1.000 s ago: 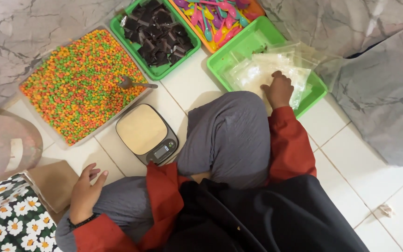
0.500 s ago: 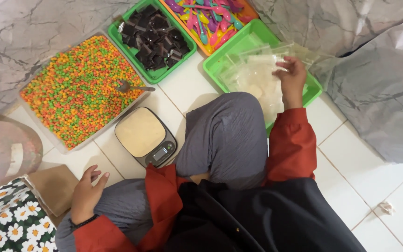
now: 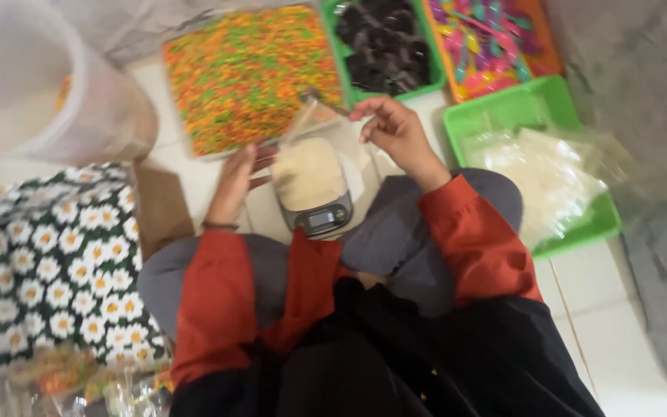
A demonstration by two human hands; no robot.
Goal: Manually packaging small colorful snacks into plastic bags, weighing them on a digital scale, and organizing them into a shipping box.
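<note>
My left hand [image 3: 235, 179] and my right hand [image 3: 395, 131] are raised just above a small kitchen scale [image 3: 314, 194] with a beige platform on the tiled floor in front of my crossed legs. Between them hangs a thin clear plastic bag [image 3: 296, 130], blurred by motion. My right hand pinches its upper edge and my left hand's fingers hold its lower left side. Just behind the bag lies a large tray of small orange, green and yellow snack pieces [image 3: 241, 69] with a metal spoon [image 3: 319, 100] resting at its near edge.
A green tray of dark pieces [image 3: 387, 46] and an orange tray of coloured plastic spoons [image 3: 496, 38] sit at the back. A green tray of clear bags [image 3: 538, 174] is at my right. A big clear tub [image 3: 32, 85], a floral cloth [image 3: 32, 262] and brown cardboard [image 3: 160, 208] lie left.
My right hand left the green tray of bags and came to the scale with a clear bag. My left hand rose from my knee to meet it. The view swung left.
</note>
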